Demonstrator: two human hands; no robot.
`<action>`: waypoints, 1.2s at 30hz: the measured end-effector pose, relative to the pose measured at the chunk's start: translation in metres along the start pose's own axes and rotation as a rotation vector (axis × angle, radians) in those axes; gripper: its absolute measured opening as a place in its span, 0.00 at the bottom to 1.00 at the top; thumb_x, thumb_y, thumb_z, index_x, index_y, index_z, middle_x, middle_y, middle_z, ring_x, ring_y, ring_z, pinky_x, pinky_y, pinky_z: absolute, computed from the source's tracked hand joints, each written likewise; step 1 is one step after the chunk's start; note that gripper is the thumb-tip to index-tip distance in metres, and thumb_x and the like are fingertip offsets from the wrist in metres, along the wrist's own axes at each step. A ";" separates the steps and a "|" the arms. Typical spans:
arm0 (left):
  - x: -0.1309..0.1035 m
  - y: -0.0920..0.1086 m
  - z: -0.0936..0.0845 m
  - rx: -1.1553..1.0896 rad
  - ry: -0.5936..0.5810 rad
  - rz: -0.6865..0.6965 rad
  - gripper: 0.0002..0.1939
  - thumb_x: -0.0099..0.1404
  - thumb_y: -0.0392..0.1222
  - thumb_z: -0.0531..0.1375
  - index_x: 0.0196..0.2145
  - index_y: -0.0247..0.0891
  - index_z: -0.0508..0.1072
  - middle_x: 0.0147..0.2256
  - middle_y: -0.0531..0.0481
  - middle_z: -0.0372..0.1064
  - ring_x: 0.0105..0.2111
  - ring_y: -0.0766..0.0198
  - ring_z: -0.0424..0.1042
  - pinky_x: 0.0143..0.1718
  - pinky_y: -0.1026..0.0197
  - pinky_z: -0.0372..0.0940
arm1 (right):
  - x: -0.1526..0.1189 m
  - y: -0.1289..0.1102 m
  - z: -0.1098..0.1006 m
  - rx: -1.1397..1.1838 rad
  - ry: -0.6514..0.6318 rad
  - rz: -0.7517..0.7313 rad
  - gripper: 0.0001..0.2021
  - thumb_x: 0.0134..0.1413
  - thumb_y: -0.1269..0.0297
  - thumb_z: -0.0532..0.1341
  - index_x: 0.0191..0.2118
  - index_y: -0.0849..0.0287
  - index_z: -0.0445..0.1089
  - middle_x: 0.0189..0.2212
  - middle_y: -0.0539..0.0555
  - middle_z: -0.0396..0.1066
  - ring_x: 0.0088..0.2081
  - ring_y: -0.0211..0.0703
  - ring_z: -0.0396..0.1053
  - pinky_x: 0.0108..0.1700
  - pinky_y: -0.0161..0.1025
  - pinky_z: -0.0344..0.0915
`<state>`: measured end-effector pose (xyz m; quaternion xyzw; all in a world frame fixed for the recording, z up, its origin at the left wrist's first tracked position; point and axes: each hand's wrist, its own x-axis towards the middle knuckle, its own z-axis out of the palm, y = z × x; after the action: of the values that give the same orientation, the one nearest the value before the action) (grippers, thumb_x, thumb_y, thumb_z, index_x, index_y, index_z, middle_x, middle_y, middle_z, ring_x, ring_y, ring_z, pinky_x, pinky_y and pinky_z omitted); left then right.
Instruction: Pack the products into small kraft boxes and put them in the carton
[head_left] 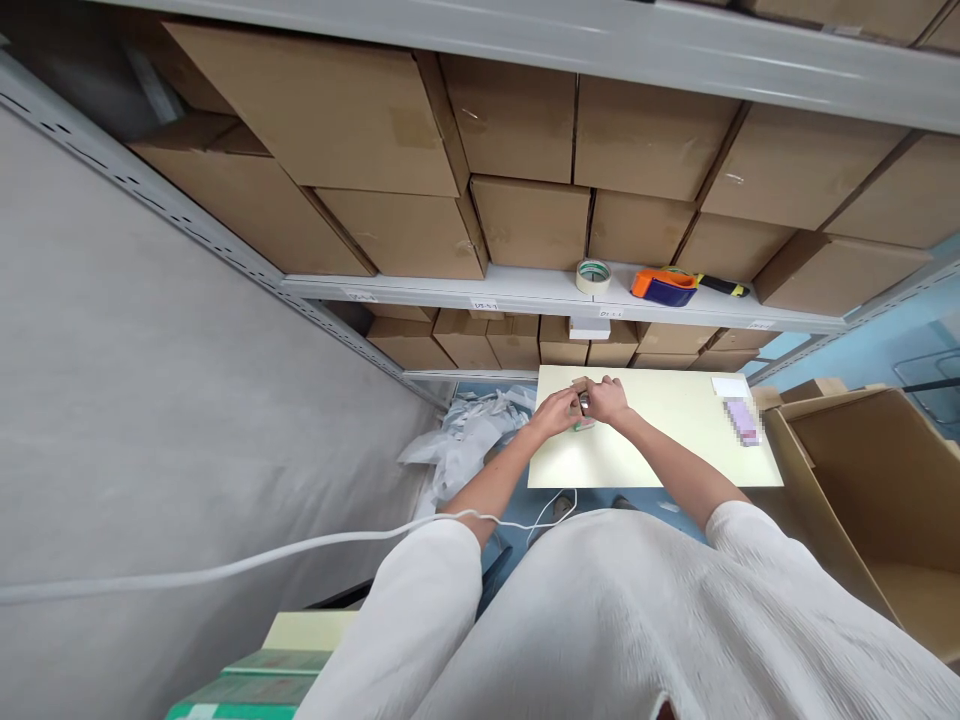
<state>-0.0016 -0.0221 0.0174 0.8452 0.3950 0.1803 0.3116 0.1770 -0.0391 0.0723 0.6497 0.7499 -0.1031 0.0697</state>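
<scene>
Above the left part of a pale yellow board (pixel 645 440), my two hands meet with bent fingers. My left hand (pixel 556 412) is closed at the near left side of a small item with a dark, shiny part (pixel 584 401). From the other side, my right hand (pixel 606 399) closes over the same item. Fingers cover most of it, so its kind cannot be made out. Just under the hands shows a bit of something pinkish and green (pixel 583 425), partly hidden.
Cardboard boxes (pixel 525 225) fill the shelves ahead. A tape roll (pixel 593 276), an orange and blue tool (pixel 664 286) and a yellow-black cutter (pixel 722 286) lie on the shelf edge. Right stands an open carton (pixel 870 480); crumpled white plastic (pixel 469 440) lies left. A white cable (pixel 300 545) crosses my left arm.
</scene>
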 end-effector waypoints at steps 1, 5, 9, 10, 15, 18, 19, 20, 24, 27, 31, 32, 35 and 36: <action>0.000 0.000 0.000 -0.003 -0.001 -0.005 0.14 0.59 0.39 0.72 0.38 0.42 0.71 0.51 0.43 0.78 0.56 0.47 0.77 0.59 0.49 0.70 | -0.002 0.001 0.001 0.003 0.016 -0.007 0.23 0.61 0.55 0.66 0.58 0.60 0.72 0.44 0.67 0.82 0.56 0.64 0.71 0.55 0.52 0.60; -0.001 0.004 -0.002 -0.002 0.008 -0.047 0.18 0.60 0.39 0.71 0.46 0.41 0.72 0.49 0.43 0.78 0.50 0.48 0.79 0.52 0.51 0.71 | -0.012 0.003 0.001 0.023 0.066 -0.009 0.25 0.58 0.56 0.67 0.58 0.60 0.69 0.44 0.66 0.82 0.53 0.64 0.72 0.53 0.50 0.61; -0.004 0.009 -0.004 -0.038 0.034 -0.092 0.30 0.60 0.43 0.71 0.58 0.41 0.69 0.53 0.42 0.77 0.53 0.45 0.79 0.52 0.51 0.72 | -0.022 0.004 -0.008 0.063 0.147 0.018 0.19 0.61 0.59 0.62 0.55 0.58 0.66 0.43 0.63 0.81 0.48 0.61 0.74 0.50 0.47 0.62; -0.004 0.010 -0.004 -0.054 0.039 -0.089 0.35 0.60 0.44 0.71 0.62 0.42 0.67 0.55 0.42 0.77 0.54 0.44 0.78 0.53 0.51 0.72 | -0.023 0.005 -0.012 0.072 0.169 0.028 0.18 0.61 0.60 0.61 0.54 0.58 0.66 0.42 0.63 0.81 0.47 0.60 0.75 0.49 0.46 0.62; -0.001 0.013 -0.005 -0.077 0.052 -0.064 0.51 0.59 0.40 0.71 0.75 0.46 0.55 0.63 0.42 0.72 0.60 0.43 0.75 0.59 0.48 0.70 | -0.026 0.016 -0.040 0.157 0.235 0.052 0.17 0.56 0.58 0.61 0.50 0.55 0.62 0.39 0.59 0.79 0.41 0.57 0.75 0.42 0.43 0.61; 0.003 0.013 -0.004 -0.056 0.048 -0.081 0.55 0.59 0.39 0.71 0.77 0.43 0.49 0.65 0.38 0.70 0.63 0.41 0.72 0.62 0.44 0.68 | -0.026 0.025 -0.060 0.266 0.318 0.029 0.19 0.54 0.57 0.61 0.49 0.53 0.59 0.39 0.57 0.78 0.40 0.56 0.75 0.40 0.41 0.61; 0.004 0.013 -0.004 -0.050 0.048 -0.083 0.56 0.59 0.39 0.71 0.78 0.42 0.48 0.66 0.37 0.69 0.63 0.40 0.71 0.62 0.44 0.67 | -0.026 0.028 -0.066 0.308 0.354 0.020 0.19 0.53 0.56 0.61 0.49 0.52 0.59 0.39 0.56 0.78 0.39 0.56 0.75 0.39 0.41 0.61; 0.004 0.013 -0.003 -0.047 0.048 -0.084 0.57 0.59 0.39 0.71 0.78 0.42 0.47 0.66 0.36 0.68 0.64 0.40 0.70 0.63 0.43 0.66 | -0.026 0.031 -0.072 0.350 0.393 0.012 0.19 0.52 0.56 0.61 0.48 0.52 0.58 0.39 0.56 0.77 0.39 0.56 0.74 0.38 0.41 0.61; 0.007 0.011 -0.003 -0.034 0.057 -0.082 0.60 0.58 0.37 0.71 0.79 0.43 0.44 0.68 0.36 0.65 0.66 0.39 0.67 0.66 0.41 0.63 | -0.026 0.043 -0.093 0.468 0.509 -0.013 0.20 0.48 0.55 0.63 0.45 0.50 0.56 0.35 0.53 0.74 0.37 0.55 0.72 0.37 0.42 0.61; 0.009 0.010 -0.003 -0.024 0.047 -0.100 0.60 0.56 0.38 0.72 0.79 0.42 0.46 0.69 0.34 0.65 0.68 0.36 0.64 0.68 0.40 0.61 | -0.028 0.048 -0.103 0.504 0.545 -0.024 0.21 0.46 0.55 0.63 0.44 0.50 0.55 0.34 0.53 0.73 0.37 0.54 0.71 0.38 0.43 0.62; 0.012 0.013 -0.003 -0.012 0.031 -0.130 0.58 0.56 0.40 0.73 0.78 0.42 0.50 0.69 0.33 0.63 0.71 0.35 0.61 0.69 0.40 0.58 | -0.031 0.051 -0.112 0.525 0.554 -0.013 0.21 0.46 0.55 0.62 0.44 0.50 0.55 0.33 0.52 0.72 0.37 0.54 0.70 0.39 0.43 0.62; 0.013 0.015 -0.003 -0.009 0.033 -0.130 0.58 0.56 0.41 0.73 0.78 0.42 0.51 0.70 0.34 0.63 0.71 0.35 0.60 0.70 0.39 0.58 | -0.032 0.052 -0.113 0.527 0.552 -0.010 0.21 0.46 0.55 0.62 0.44 0.50 0.55 0.33 0.52 0.71 0.36 0.53 0.70 0.39 0.43 0.62; 0.014 0.020 -0.003 -0.002 0.022 -0.116 0.58 0.57 0.45 0.73 0.77 0.42 0.51 0.70 0.34 0.62 0.71 0.35 0.59 0.70 0.39 0.57 | -0.035 0.053 -0.118 0.534 0.555 -0.002 0.21 0.46 0.54 0.62 0.44 0.50 0.55 0.32 0.52 0.71 0.36 0.53 0.69 0.38 0.43 0.61; 0.014 0.021 -0.004 0.000 0.016 -0.112 0.57 0.57 0.46 0.73 0.77 0.42 0.51 0.70 0.34 0.62 0.71 0.35 0.59 0.70 0.39 0.56 | -0.037 0.054 -0.120 0.538 0.559 0.000 0.21 0.46 0.54 0.62 0.43 0.50 0.55 0.32 0.52 0.71 0.35 0.53 0.69 0.38 0.43 0.61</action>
<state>0.0167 -0.0201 0.0349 0.8203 0.4443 0.1692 0.3180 0.2394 -0.0378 0.1939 0.6479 0.6861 -0.1151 -0.3100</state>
